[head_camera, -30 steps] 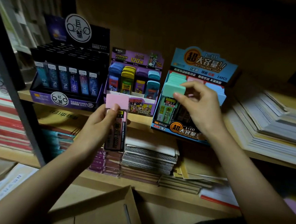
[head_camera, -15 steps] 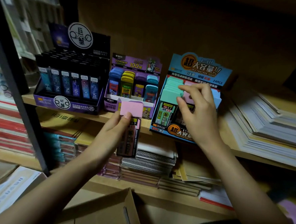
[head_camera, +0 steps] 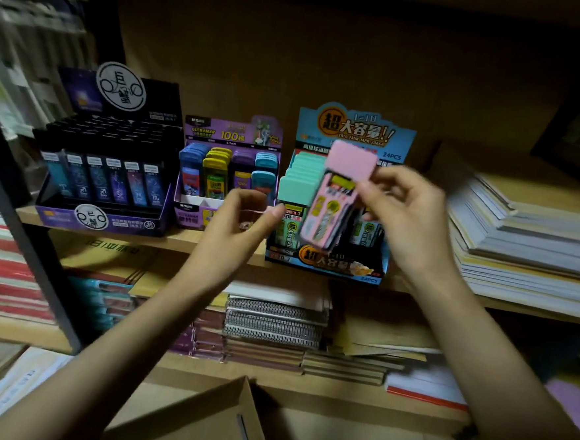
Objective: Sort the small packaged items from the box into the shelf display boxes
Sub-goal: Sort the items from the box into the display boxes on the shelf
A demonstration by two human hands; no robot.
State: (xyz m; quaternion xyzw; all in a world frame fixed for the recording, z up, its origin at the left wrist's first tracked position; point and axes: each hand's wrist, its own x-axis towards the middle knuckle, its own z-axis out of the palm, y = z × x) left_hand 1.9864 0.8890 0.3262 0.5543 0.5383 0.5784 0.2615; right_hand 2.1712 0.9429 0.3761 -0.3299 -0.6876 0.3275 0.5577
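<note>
The right hand (head_camera: 408, 221) pinches a pink packet (head_camera: 334, 202) between thumb and fingertips, gripping it by its upper right edge. The packet is a slim, flat case with a plain pale pink cap on top. Its body below is pink as well, with a yellow label strip near the cap and printed panels running down the front; the print is too blurred to read. It hangs tilted, cap leaning right, held in the air just in front of the blue display box (head_camera: 353, 131) on the shelf (head_camera: 177, 239).

Inside that box, rows of teal-capped packets (head_camera: 298, 182) of the same shape fill the left side.

The left hand (head_camera: 237, 223) hovers just left of the pink packet with fingers loosely curled, thumb stretched toward the box, and nothing in it.

Further left on the same shelf stand a purple display box (head_camera: 233, 133) and a black display box (head_camera: 115, 139). A stack of paper (head_camera: 527, 243) lies to the right, and an open cardboard box (head_camera: 199, 416) sits low in front.
</note>
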